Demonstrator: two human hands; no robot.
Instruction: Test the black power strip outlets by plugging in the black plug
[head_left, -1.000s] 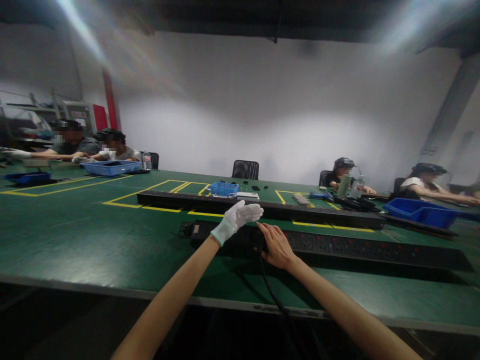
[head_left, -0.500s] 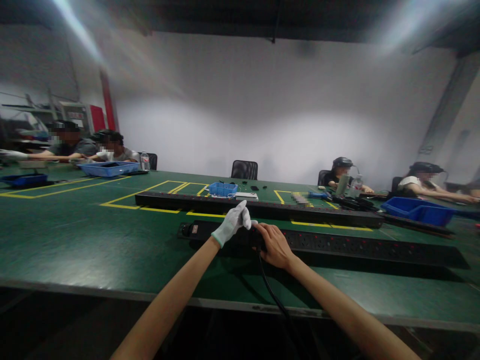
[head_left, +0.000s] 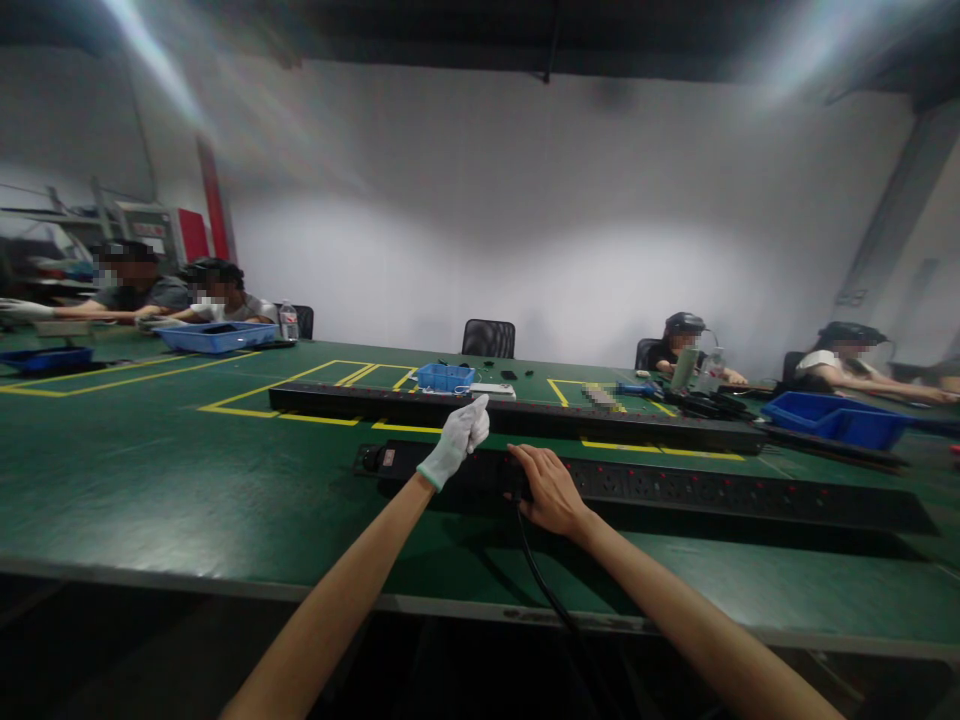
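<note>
A long black power strip (head_left: pixel 697 490) with a row of sockets and small red switches lies on the green table in front of me. My right hand (head_left: pixel 549 490), bare, is wrapped round a black plug (head_left: pixel 513 482) on the strip, left of its middle. From the plug a black cable (head_left: pixel 541 580) hangs toward me over the table edge. My left hand (head_left: pixel 459 440), in a white glove, is raised over the strip's left part, apart from the right hand. Its fingers are curled together, and nothing shows in them.
Behind lies a second black power strip (head_left: pixel 337 400). Beyond it are a small blue basket (head_left: pixel 444 378) and a white box-like thing (head_left: pixel 491 391). Blue trays (head_left: pixel 836 425) stand at the right and left. Several people sit at the table's far sides. Yellow tape marks the tabletop (head_left: pixel 225 500).
My left hand has drawn back a little to the left, away from the plug and my right hand, and its fingers have curled in. My right hand has stayed on the plug.
</note>
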